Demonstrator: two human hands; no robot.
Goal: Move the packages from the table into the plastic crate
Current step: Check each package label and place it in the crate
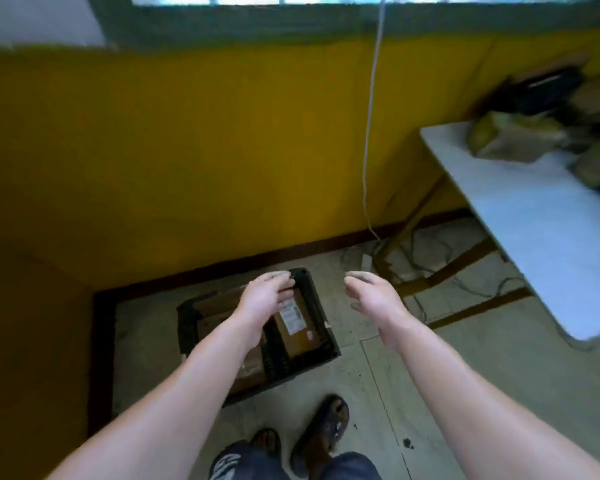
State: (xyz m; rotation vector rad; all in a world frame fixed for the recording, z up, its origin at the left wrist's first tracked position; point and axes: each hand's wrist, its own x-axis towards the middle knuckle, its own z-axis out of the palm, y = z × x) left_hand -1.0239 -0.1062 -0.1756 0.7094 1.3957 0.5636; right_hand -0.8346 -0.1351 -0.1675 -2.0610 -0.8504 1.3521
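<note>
Several brown cardboard packages lie in the black plastic crate on the floor. The one we see best is a flat labelled package with a white printed sticker near its far end, lying along the crate's right wall. More packages, the blurred pile, sit at the far end of the white bench to the right, well apart from the crate. Our left hand hangs above the crate's far right corner, back upward, fingers loosely curled and gripping nothing. Our right hand is level with it, just right of the crate and over bare floor, fingers relaxed and empty too. Both forearms reach forward, nearly parallel. Below them our sandals stand near the crate. A white cable runs down the yellow wall behind.
</note>
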